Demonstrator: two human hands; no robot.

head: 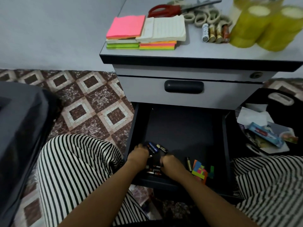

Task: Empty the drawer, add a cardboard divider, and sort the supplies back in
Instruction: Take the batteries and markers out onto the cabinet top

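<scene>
Left grip (139, 155) over half-hidden batteries (155, 173)

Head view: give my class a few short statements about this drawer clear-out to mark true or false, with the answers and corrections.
1. The left hand and the right hand both reach into the open lower drawer. True.
2. The red scissors lie in that drawer. False: they lie on the cabinet top.
3. Batteries lie in the drawer by the hands. True.
4. The upper drawer is pulled out. False: it is closed.
</scene>
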